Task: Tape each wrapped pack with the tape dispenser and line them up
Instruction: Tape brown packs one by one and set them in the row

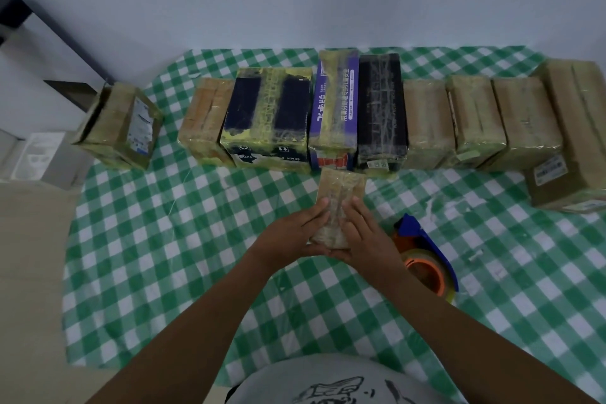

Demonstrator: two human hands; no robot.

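the small pack (341, 193) is a narrow tan block, wrapped in glossy, wrinkled clear tape, with a raised seam running along its top from 12 to 6 o'clock. it lies lengthways on the green and white checked tablecloth (164, 239). its far end sits at the foot of the purple box (334, 108) in the row of packs (426, 125), and contact there cannot be told. both hands close on its near half. the left hand (292, 236) comes in at the pack's 8 o'clock with fingers straight and together, laid flat along the left edge and top. the right hand (364, 233) mirrors it at 4 o'clock, fingers straight along the right edge. the 2 thumbs meet at the pack's near end, at 6 o'clock, so the pack is pressed between flat, spread hands rather than wrapped by curled fingers. both forearms are bare and reach up from 6 o'clock, converging on the pack in a v. the tape dispenser (426, 249), blue with an orange core and a clear roll, lies on the cloth at 4 o'clock of the pack, just beside the right wrist and ungripped. a lone pack (118, 128) stands apart from the row at 10 o'clock.
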